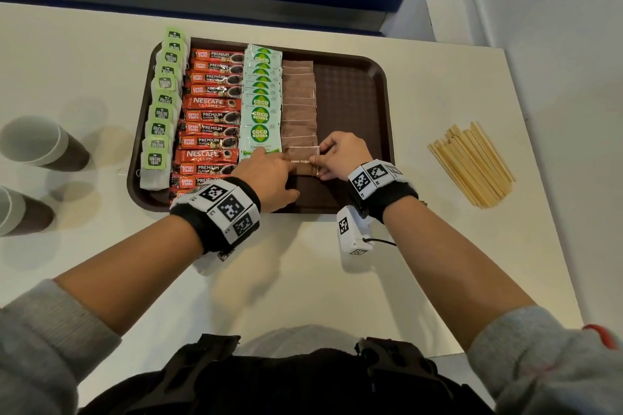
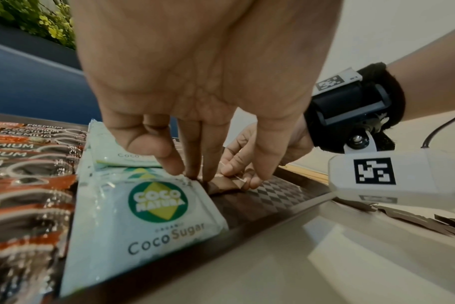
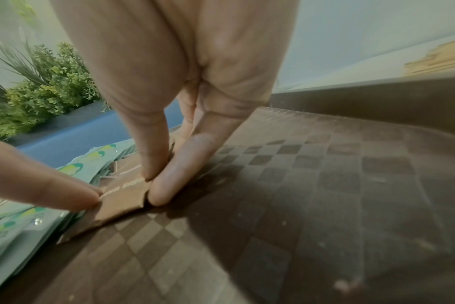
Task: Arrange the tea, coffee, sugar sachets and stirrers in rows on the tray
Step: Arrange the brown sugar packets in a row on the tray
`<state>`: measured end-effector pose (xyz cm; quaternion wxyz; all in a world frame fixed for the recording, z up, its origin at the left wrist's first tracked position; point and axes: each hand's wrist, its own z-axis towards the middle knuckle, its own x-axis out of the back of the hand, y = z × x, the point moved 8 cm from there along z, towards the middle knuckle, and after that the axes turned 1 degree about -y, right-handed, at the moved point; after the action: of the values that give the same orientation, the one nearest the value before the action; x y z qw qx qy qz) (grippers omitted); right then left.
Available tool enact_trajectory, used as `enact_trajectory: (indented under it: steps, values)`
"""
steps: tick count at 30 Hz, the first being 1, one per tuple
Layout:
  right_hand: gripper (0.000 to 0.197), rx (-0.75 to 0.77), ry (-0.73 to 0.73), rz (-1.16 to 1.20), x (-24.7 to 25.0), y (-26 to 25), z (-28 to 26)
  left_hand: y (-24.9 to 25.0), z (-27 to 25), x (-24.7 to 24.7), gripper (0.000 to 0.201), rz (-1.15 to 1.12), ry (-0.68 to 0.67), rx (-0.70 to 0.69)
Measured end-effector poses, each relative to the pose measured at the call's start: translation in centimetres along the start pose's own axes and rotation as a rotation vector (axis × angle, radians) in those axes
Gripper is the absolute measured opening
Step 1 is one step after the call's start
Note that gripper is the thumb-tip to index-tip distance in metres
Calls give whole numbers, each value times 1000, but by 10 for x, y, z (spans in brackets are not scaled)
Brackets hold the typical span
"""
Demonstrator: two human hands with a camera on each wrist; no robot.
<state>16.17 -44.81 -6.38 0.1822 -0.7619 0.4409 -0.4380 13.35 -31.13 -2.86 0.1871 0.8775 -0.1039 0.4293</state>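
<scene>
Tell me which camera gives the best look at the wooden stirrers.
The head view. It shows the whole pile of wooden stirrers lying on the table to the right of the tray. The right wrist view catches only a blurred pale strip of them beyond the tray rim. The left wrist view shows only a thin sliver beyond the tray rim.

On the brown tray (image 1: 354, 84), four overlapping rows run 12 to 6: tea bags (image 1: 161, 111) at 9, red coffee sticks (image 1: 210, 118), white coco sugar sachets (image 1: 261, 101), brown sugar sachets (image 1: 299, 104). Wooden stirrers (image 1: 472, 165) lie piled off-tray at 3.
</scene>
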Motion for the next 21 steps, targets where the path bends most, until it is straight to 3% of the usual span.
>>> enact_trajectory:
  steps: [4,13,17,21]
  values:
    - [22,6,7,-20,0,-1,-1,-2,1,-1,50,-15,10,7]
    - [25,113,164,-174,46,-12,-26,15,-3,26,35,-333,268,-59]
    - [22,107,267,-225,84,5,-58,55,-2,26,41,-362,233,-167]
    - [23,-7,297,-147,111,58,-96,101,-1,11,47,-337,154,-261]
